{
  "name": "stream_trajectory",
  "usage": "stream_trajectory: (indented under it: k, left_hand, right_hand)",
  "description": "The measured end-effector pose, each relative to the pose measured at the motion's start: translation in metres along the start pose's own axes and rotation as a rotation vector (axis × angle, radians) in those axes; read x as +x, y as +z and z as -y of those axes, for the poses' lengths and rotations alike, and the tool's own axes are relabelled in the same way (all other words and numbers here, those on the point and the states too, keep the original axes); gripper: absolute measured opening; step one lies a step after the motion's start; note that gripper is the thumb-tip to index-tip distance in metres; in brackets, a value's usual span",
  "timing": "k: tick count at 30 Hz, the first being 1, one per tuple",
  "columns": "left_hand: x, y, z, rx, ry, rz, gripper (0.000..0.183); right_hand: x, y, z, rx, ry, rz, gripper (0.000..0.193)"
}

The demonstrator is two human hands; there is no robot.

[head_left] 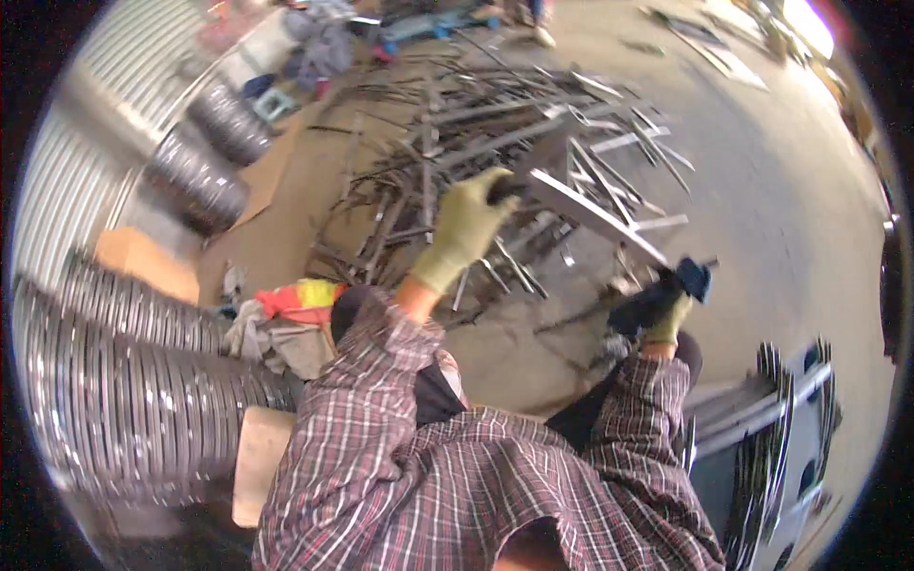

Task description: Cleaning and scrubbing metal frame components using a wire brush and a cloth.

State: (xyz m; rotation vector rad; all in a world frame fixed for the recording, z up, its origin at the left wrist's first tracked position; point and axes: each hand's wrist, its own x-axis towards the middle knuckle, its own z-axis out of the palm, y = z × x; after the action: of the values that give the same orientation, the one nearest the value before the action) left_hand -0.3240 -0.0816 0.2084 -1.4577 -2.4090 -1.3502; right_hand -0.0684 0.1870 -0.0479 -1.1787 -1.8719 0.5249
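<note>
A flat, shiny metal bar (598, 219) slants between my hands, above the scrap pile. My left hand (468, 221), in a pale yellow-green work glove, is closed round a dark part at the bar's upper left end. At the lower right end a dark blue cloth (645, 303) lies against the bar. My right hand (670, 318), gloved alike, grips this cloth; most of its fingers are hidden behind it, and motion smears the area. Whether those fingers also reach the bar I cannot tell.
A wide heap of loose metal strips (476, 124) covers the floor ahead. Stacked metal rings (152, 390) stand at left, with wrapped coils (195, 176) beyond. Rags (286, 333) lie by my left knee. Stacked metal frames (762, 447) are at right. Another person's foot (543, 36) shows far off.
</note>
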Motion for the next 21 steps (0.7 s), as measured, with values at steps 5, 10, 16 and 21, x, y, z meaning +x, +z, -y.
stream_trajectory:
  k: [5,10,16,21]
  left_hand:
    - [-0.001,0.025,0.020,0.003,0.174,-0.065,0.032]
    - [0.000,0.023,-0.012,-0.127,0.184,-0.073,0.032]
    - [-0.001,0.030,0.027,-0.101,0.089,-0.159,0.034]
    - [-0.008,0.024,0.039,-0.081,0.130,-0.178,0.030]
  right_hand:
    - [0.010,0.026,-0.023,0.535,0.052,-0.112,0.011]
    - [-0.003,-0.011,0.021,1.078,0.409,-0.225,0.018]
    - [-0.009,0.013,0.015,1.117,0.374,-0.149,0.019]
    - [-0.020,0.000,0.029,1.108,0.403,0.191,0.021]
